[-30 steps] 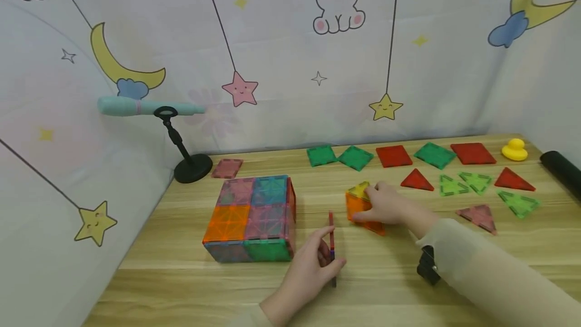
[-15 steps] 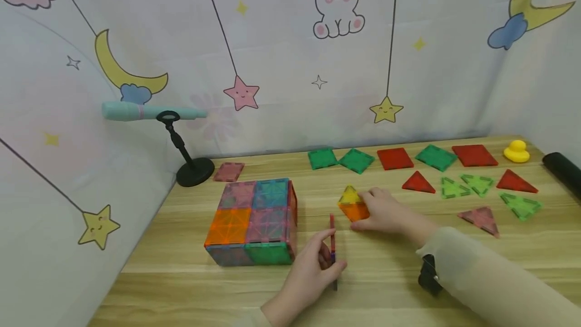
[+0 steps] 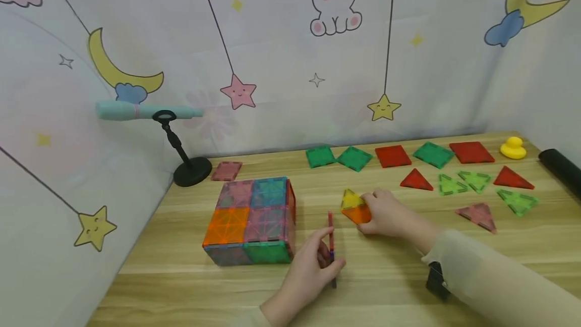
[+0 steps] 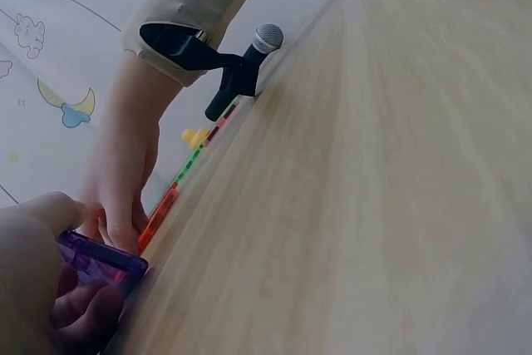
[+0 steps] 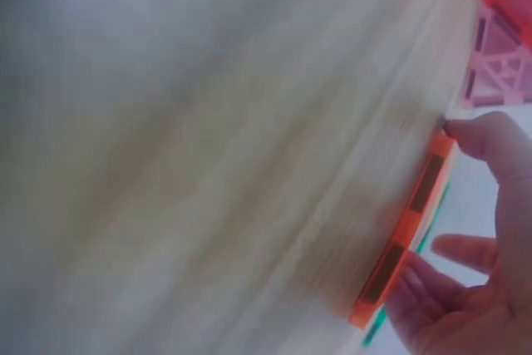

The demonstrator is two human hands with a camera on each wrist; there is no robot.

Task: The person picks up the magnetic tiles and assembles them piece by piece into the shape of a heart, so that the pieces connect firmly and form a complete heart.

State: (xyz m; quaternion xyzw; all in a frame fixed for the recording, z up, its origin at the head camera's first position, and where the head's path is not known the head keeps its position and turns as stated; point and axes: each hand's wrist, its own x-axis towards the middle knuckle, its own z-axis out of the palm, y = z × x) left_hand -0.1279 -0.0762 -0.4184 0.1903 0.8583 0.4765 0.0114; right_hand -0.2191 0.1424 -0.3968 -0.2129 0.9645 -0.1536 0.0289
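Near the middle of the table in the head view, my right hand [image 3: 388,214] holds an orange magnetic tile [image 3: 356,214] by its edges, thumb and fingers at opposite ends. A yellow triangular tile [image 3: 350,199] adjoins its far side. The right wrist view shows the orange tile edge-on, low against the table. My left hand [image 3: 305,269] pinches a thin row of upright magnetic tiles, a red tile [image 3: 331,220] at the far end and a purple tile [image 4: 100,259] between thumb and fingers. Left of that hand stands a box of magnetic tiles [image 3: 247,216] in pink, blue, orange and green.
Several loose green tiles [image 3: 320,156], red tiles [image 3: 393,156] and triangles [image 3: 416,179] lie along the back and right of the table. A yellow rubber duck [image 3: 513,148] sits at the back right. One pink tile [image 3: 227,171] lies near a black stand [image 3: 192,171].
My right hand has turned the orange and yellow tiles and shifted them slightly left, with a small move back right since. The left hand stays on its upright tiles.
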